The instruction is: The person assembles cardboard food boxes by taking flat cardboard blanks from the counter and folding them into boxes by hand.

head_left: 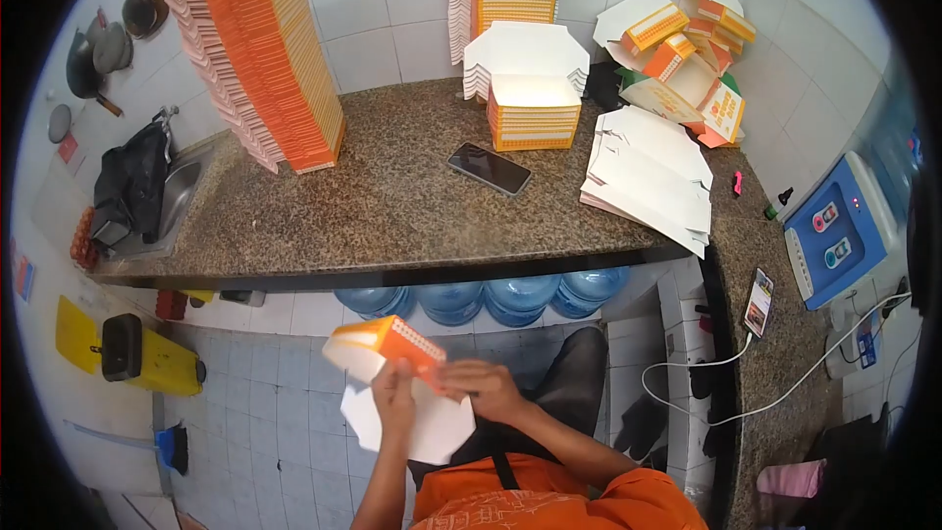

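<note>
Head view: the left hand's [395,399] fingers are closed on the near side of a part-folded carton [404,342]; the right hand's [488,389] fingers pinch its right end. The carton is held off the surface [383,206], short of its front edge. Step in hand, as judged: folding the walls. Next move appears to call for squaring that end. Flat blanks [648,177] lie toward the surface's right corner.

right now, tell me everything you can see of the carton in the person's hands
The carton looks like thin card, slightly blurred. Its folded-up part has an orange side with a row of white dots beside yellow and white areas; a plain white flap with angled corners spreads below. It is tilted, held clear of the counter. The left hand grips its middle and the right hand touches its right side.
</note>
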Demonstrator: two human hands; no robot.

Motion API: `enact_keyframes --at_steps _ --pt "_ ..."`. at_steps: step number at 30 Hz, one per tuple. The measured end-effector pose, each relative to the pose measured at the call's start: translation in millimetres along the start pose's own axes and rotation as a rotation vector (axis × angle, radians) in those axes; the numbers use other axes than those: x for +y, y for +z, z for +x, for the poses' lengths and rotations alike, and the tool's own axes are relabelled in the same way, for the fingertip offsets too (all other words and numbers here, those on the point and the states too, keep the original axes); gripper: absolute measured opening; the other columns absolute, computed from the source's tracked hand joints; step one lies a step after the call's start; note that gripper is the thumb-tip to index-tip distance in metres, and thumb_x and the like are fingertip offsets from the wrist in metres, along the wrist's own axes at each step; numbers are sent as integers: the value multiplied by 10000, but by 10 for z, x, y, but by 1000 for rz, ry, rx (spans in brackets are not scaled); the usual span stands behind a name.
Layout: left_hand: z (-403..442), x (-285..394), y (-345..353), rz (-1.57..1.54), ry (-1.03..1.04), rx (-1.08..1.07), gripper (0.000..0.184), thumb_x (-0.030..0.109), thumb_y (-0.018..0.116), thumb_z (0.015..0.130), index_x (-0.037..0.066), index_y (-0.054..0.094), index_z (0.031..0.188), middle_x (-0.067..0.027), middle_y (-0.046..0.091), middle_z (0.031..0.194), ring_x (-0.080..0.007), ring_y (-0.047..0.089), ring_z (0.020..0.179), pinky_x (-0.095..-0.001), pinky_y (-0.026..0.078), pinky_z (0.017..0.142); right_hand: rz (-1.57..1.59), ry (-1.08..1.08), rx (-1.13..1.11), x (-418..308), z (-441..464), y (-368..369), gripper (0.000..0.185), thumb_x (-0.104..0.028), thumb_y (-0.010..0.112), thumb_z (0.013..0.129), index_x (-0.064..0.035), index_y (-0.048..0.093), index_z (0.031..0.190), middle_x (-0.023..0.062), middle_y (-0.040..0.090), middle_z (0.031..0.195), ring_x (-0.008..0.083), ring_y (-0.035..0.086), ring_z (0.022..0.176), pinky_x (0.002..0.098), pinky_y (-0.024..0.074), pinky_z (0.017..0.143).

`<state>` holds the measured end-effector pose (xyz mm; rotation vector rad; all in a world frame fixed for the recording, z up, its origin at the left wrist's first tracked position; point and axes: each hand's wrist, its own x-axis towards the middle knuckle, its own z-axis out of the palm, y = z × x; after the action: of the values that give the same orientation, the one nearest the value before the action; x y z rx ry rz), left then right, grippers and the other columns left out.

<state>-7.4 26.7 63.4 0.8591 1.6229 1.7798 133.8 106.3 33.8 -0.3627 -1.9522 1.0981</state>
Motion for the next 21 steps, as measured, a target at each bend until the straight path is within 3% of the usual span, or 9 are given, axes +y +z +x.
enact_keyframes --at_steps 4,5,10,12,13,15,17,20,21 --pt "-161 -446 36 3 -126 -70 311 330 504 1060 47 582 958 16 573 877 -70 496 750 -239 399 652 -287 -104 207 4 44 29 185 -116 822 748 -45 761 907 61 752 949 238 707 947 342 559 843" --pt "-191 -463 101 -158 -144 -158 334 341 511 1053 20 603 1054 -35 623 994 -103 574 876 -257 454 769 -243 -14 187 -12 68 -54 198 -159 843 736 -58 726 860 66 725 1015 233 675 919 337 532 820" --pt "-67 -145 -145 -281 -246 -420 431 368 554 1023 -35 608 1164 -108 669 1108 -164 642 1013 -319 489 908 -272 -32 305 -73 174 -196 316 -181 872 711 -79 650 910 122 654 1153 255 638 977 334 492 892" --pt "26 311 -371 158 -75 -676 559 451 540 1014 -81 635 1157 -131 706 1005 -180 677 965 -296 521 852 57 172 143 54 161 -278 299 -164 830 763 -102 615 961 82 638 1100 230 632 1002 326 499 875" --pt "215 230 -818 26 -207 -665 630 505 579 973 -72 605 1224 -142 693 1073 -184 661 1016 -312 509 895 165 380 34 39 149 -402 305 -153 797 793 -91 562 978 72 633 1100 167 602 1033 341 487 889" --pt "353 288 -1033 -97 -345 -661 721 559 617 932 -64 574 1292 -153 680 1140 -188 645 1068 -328 497 939 306 360 -54 79 216 -544 313 -154 798 787 -84 553 968 54 630 1075 135 582 1022 333 477 898" --pt "350 645 -565 -2 40 -425 944 658 706 806 -43 486 1399 -127 644 1249 -199 609 1126 -365 478 993 564 266 -134 33 304 -524 323 -148 795 779 -69 525 938 8 606 979 93 543 939 300 454 918" --pt "374 -1068 -1359 -88 -680 -955 1092 673 819 659 -21 463 1424 -86 587 1342 -222 559 1192 -397 446 1040 573 181 -311 -40 503 -457 331 -194 796 793 -70 526 941 10 606 962 94 557 956 285 437 932" --pt "256 -1587 -1419 -472 -700 -1039 1011 504 886 680 -20 457 1431 -88 581 1358 -222 551 1214 -404 446 1041 636 287 -384 61 480 -459 318 -224 775 821 -57 560 985 30 645 1028 107 592 1016 297 443 942"
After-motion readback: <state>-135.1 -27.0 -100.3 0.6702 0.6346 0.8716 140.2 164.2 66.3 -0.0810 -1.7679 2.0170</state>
